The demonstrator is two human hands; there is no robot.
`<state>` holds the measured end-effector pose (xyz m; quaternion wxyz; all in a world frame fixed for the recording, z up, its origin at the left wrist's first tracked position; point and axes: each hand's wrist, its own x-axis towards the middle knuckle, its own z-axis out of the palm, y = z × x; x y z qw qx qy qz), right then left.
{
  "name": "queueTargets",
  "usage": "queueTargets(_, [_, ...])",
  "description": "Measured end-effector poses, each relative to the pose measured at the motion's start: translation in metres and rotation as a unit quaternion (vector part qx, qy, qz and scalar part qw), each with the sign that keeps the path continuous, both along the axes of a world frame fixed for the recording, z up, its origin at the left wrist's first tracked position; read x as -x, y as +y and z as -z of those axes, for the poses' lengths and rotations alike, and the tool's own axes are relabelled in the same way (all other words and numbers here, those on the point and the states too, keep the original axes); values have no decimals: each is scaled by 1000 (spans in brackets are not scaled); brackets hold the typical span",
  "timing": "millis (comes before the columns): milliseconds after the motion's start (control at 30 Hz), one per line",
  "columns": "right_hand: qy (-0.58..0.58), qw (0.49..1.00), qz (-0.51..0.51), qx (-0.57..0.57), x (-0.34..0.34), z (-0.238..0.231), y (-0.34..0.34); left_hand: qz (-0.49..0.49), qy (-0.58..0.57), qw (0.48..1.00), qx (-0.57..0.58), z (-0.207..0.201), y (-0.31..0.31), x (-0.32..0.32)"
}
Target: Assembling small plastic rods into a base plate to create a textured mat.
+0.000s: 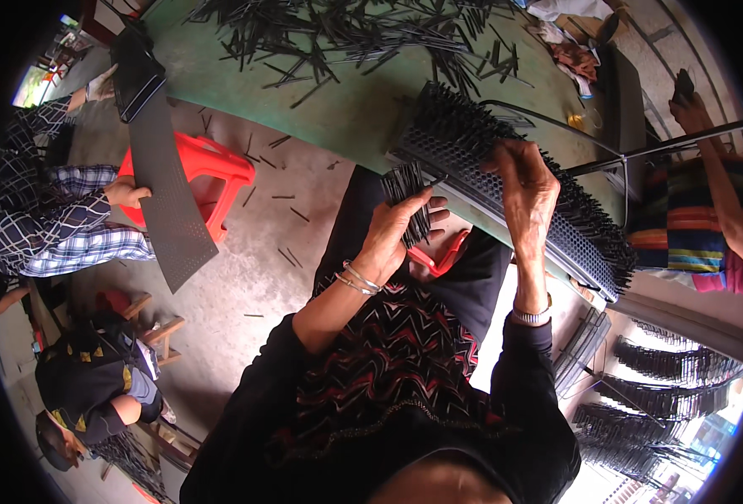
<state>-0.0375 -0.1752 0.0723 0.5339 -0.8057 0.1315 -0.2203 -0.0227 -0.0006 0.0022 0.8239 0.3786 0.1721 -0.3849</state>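
My left hand (pixel 392 231) is closed round a bundle of thin black sticks (pixel 402 189), with some of its fingers showing beyond the bundle. Over a long black board full of holes (pixel 472 168), my right hand (pixel 523 181) is bent into a pinch; its fingertips hide whatever is between them. Many black sticks (pixel 443 118) stand up in the board's far side, while rows of bare holes show along the nearer side. The board lies slantwise at the edge of a green table (pixel 346 109).
Loose black sticks (pixel 338 34) lie heaped at the table's far side, others on the floor. A red plastic stool (pixel 229 172) stands at the left, beside a person's hand (pixel 126 193) on a perforated dark sheet (pixel 170 210). A thin metal frame (pixel 623 160) rises at the right. Filled racks (pixel 665 361) stand lower right.
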Motion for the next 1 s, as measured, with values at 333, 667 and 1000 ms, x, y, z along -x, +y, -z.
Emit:
queueTargets(333, [-54,987,34,146,-24,14,-2,-6,-19,1000,4,6,-9,12])
queueTargets(667, [-28,984,-6,176,-27,22,-8,15,-27,999,8,-1,-6,12])
queueTargets(1000, [-20,925,-8,379,-37,19,-4,21,-25,999,14,-3,-6,14])
